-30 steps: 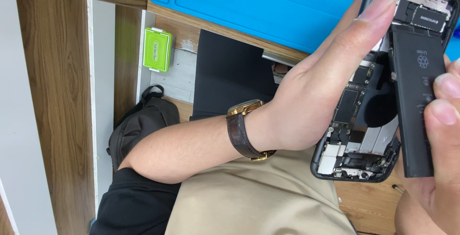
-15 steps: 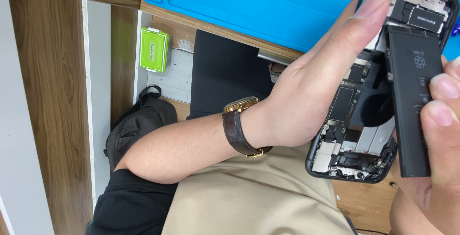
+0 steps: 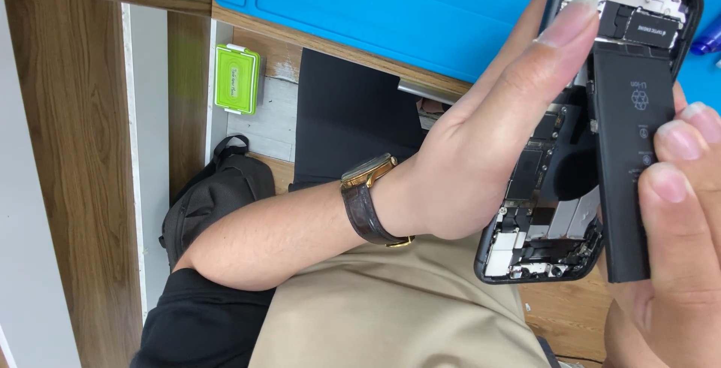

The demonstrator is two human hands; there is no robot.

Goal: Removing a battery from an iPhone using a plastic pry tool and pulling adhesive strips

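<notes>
My left hand (image 3: 481, 158), with a brown-strapped gold watch (image 3: 368, 199) on its wrist, grips an opened dark phone (image 3: 541, 180) whose boards and connectors are exposed. One left finger stretches along the phone to its upper end. The fingers of my right hand (image 3: 683, 263), at the right edge, are closed on the long black battery (image 3: 627, 150). The battery lies slanted along the phone's right side and sticks out past the case near the bottom. Both hands hold the phone above my lap.
A blue work mat (image 3: 420, 7) lies on the wooden table (image 3: 571, 315) behind the phone. A small green case (image 3: 237, 79), a black bag (image 3: 218, 195) and a flat black panel (image 3: 345, 113) are lower left. Khaki trousers (image 3: 390, 315) fill the bottom.
The hands and phone keep the same grip. The whole scene has drifted slightly in view, and the battery stays under my right fingers.
</notes>
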